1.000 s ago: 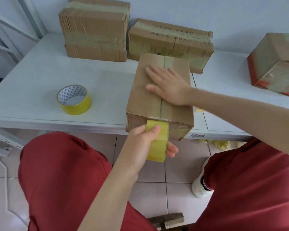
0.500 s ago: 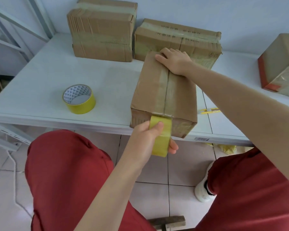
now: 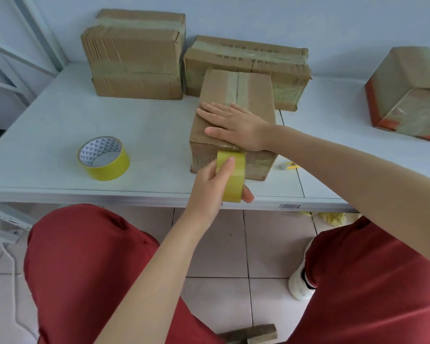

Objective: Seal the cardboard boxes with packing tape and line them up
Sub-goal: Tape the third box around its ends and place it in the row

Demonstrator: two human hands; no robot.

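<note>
A brown cardboard box stands lengthwise on the white table, a strip of tape running along its top seam. My right hand lies flat with straight fingers on the near part of the box top, pressing the tape. My left hand grips a yellow tape roll held upright against the box's near face, its tape still joined to the top edge. A second yellow tape roll lies flat on the table to the left.
Two taped boxes stand against the back wall, one at the left and one behind the worked box. A box with red edges sits far right. A small yellow cutter lies beside the box. My red-clad knees are under the table edge.
My right hand slid from the far end of the box top back to the near end, flat on the tape. The box now sits farther in from the table edge. My left hand keeps the roll.
</note>
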